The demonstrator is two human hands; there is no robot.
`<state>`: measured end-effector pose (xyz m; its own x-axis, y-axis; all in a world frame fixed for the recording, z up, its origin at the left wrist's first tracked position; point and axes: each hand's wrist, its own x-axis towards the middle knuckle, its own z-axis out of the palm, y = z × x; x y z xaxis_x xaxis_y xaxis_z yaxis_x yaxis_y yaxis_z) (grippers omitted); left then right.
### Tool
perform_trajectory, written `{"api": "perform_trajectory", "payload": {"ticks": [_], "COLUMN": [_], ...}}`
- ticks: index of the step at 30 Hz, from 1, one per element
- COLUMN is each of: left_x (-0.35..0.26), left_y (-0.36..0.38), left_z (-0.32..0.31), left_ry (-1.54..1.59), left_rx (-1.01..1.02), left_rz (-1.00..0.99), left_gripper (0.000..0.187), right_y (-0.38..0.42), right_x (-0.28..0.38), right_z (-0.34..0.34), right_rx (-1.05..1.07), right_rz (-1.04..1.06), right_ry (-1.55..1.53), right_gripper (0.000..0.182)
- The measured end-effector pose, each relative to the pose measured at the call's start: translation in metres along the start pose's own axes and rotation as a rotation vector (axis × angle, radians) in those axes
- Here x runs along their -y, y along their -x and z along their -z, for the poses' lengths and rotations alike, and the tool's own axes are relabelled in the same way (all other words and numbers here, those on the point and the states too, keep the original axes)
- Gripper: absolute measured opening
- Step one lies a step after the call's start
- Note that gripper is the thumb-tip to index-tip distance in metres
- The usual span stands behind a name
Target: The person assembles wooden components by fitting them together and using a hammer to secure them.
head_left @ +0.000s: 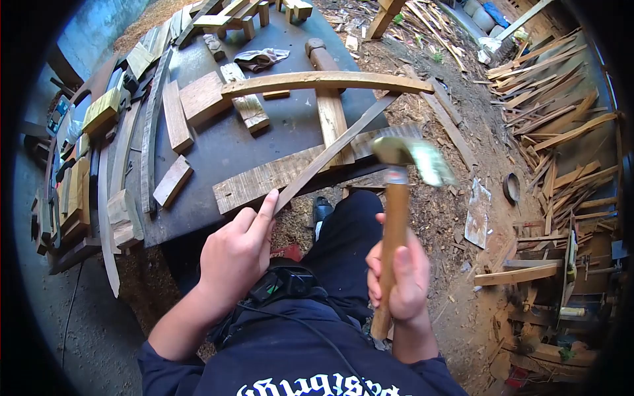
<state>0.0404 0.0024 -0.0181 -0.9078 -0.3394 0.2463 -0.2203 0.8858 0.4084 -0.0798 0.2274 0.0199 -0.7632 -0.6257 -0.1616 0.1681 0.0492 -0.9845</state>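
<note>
My left hand [236,247] is closed around the lower end of a thin wooden strip [333,148], its index finger stretched along the wood. The strip slants up to the right, over a rough-sawn board [264,177] on the dark table and under a curved wooden piece [330,80]. In my right hand [403,277] is a claw hammer [396,218], gripped by its wooden handle and held upright. Its metal head is smeared by motion and is right of the strip. A thick wooden post [330,112] lies beneath the curved piece.
Several wood blocks and slats lie across the dark tabletop [205,148], with a grey cloth [262,58] among them. Offcuts [561,145] are heaped on the ground at right, near a dark ring [511,189]. A cable [310,333] crosses my shirt.
</note>
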Motion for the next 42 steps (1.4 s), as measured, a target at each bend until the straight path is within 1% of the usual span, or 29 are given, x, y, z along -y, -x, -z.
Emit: {"api": "perform_trajectory", "payload": {"ticks": [3,5,7,8,9,11,14,17,20,24,27,30,33,34,35,37,38,40,42], "left_x": [0.002,0.000,-0.003,-0.006,-0.009,-0.012,-0.014,-0.013,-0.016,-0.011,-0.009,-0.010,0.000,0.005,0.011,0.041,0.050,0.081,0.095], "left_y": [-0.002,-0.002,-0.004,-0.005,-0.005,-0.008,-0.011,-0.016,-0.021,-0.017,-0.012,-0.012,-0.033,-0.046,-0.061,-0.098,-0.120,-0.162,-0.187], "left_z": [0.000,0.001,0.004,0.006,0.008,0.012,0.022,0.036,0.051,0.048,0.041,0.040,0.052,0.049,0.049,0.034,0.031,0.012,0.003], "left_ry": [0.001,0.010,0.023,0.066,0.107,0.150,0.169,0.181,0.117,0.143,0.179,0.166,0.127,0.115,0.099,-0.051,-0.092,-0.271,-0.342], "left_rx": [0.008,0.022,0.037,0.036,0.037,0.048,0.088,0.096,0.173,0.280,0.260,0.236,0.228,0.089,0.035,-0.137,-0.137,-0.276,-0.149], "left_rz": [0.000,0.007,0.019,0.028,0.034,0.053,0.076,0.076,0.084,0.077,0.109,0.110,0.116,0.086,0.081,-0.056,-0.016,-0.192,-0.178], "left_gripper": [0.053,0.053,0.052,0.052,0.052,0.051,0.049,0.047,0.046,0.047,0.047,0.043,0.037,0.034,0.033,0.036,0.039,0.041,0.039], "right_y": [0.009,0.011,-0.003,-0.013,-0.020,-0.019,-0.022,-0.022,-0.022,-0.023,-0.024,-0.024,-0.025,-0.025,-0.024,-0.025,-0.025,-0.021,-0.022], "right_x": [0.009,0.005,-0.008,-0.015,-0.027,-0.021,-0.023,-0.025,-0.024,-0.020,-0.023,-0.024,-0.022,-0.021,-0.021,-0.020,-0.021,-0.023,-0.014], "right_z": [-0.001,-0.004,-0.004,-0.007,-0.012,-0.017,-0.011,-0.007,-0.005,-0.001,0.000,0.000,0.001,0.001,0.001,0.000,0.000,0.000,0.002], "right_rx": [-0.060,-0.049,0.045,0.057,0.056,0.029,0.053,0.065,0.065,0.091,0.113,0.113,0.115,0.115,0.115,0.120,0.107,0.081,0.070], "right_rz": [0.205,0.223,-0.005,-0.229,-0.207,-0.235,-0.233,-0.232,-0.237,-0.253,-0.254,-0.248,-0.249,-0.252,-0.258,-0.262,-0.230,-0.167,-0.121], "right_ry": [-0.031,-0.144,-0.153,-0.125,-0.064,-0.107,-0.127,-0.151,-0.191,-0.188,-0.166,-0.149,-0.142,-0.140,-0.163,-0.201,-0.191,-0.173,-0.178], "right_gripper": [0.075,0.071,0.063,0.056,0.055,0.061,0.056,0.055,0.056,0.056,0.055,0.053,0.053,0.053,0.052,0.050,0.048,0.047,0.049]}}
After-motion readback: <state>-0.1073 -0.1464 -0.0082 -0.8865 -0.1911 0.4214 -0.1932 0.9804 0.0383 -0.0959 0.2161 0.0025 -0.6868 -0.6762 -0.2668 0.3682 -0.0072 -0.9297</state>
